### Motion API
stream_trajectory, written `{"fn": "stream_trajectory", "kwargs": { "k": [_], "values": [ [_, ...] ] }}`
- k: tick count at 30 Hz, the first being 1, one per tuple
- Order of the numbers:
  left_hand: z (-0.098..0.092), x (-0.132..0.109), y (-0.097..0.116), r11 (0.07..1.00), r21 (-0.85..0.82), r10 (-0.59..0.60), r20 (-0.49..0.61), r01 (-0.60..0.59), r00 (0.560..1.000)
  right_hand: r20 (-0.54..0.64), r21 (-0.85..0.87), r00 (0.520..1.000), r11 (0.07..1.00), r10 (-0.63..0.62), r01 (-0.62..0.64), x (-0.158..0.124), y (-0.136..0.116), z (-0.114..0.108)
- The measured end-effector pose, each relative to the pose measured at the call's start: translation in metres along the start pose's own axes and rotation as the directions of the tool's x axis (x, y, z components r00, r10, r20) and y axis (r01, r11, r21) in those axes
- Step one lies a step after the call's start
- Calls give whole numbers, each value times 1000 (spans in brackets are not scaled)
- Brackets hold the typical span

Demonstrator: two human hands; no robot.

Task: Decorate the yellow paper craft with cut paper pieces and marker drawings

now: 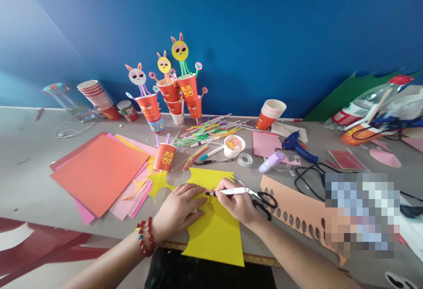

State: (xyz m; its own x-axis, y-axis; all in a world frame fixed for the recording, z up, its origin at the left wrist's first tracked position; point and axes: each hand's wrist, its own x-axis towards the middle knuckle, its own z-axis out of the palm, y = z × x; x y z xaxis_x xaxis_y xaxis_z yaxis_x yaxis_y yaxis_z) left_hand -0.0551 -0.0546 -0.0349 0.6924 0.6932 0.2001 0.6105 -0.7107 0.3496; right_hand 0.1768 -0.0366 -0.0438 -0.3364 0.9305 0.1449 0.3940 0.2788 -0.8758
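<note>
My left hand (180,205), with a red bead bracelet (145,238) at the wrist, lies spread on a sheet of yellow paper (216,240). The sheet has cut, uneven edges and reaches over the front of the table. In my right hand (238,205) is a white marker (233,190), its dark tip down at the paper near my left fingertips. A faint curved line shows under the tip. Black-handled scissors (266,204) lie just right of my right hand, their blades partly hidden behind it.
Coloured sheets (102,170) are stacked at left. Paper-cup rabbit figures (150,108) stand by the blue wall, near loose coloured sticks (211,128). A small white cup (234,146), tape roll (245,160) and glue stick (271,162) sit ahead. At right are an orange punched sheet (291,209) and blue glue gun (299,146).
</note>
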Motion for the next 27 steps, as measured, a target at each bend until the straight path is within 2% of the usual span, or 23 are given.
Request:
{"fn": "stream_trajectory", "kwargs": {
  "k": [27],
  "values": [
    [0, 0, 0, 1000, 2, -8, 30, 7, 1000, 37, -69, 999, 997, -29, 32, 0, 3, 1]
  ]
}}
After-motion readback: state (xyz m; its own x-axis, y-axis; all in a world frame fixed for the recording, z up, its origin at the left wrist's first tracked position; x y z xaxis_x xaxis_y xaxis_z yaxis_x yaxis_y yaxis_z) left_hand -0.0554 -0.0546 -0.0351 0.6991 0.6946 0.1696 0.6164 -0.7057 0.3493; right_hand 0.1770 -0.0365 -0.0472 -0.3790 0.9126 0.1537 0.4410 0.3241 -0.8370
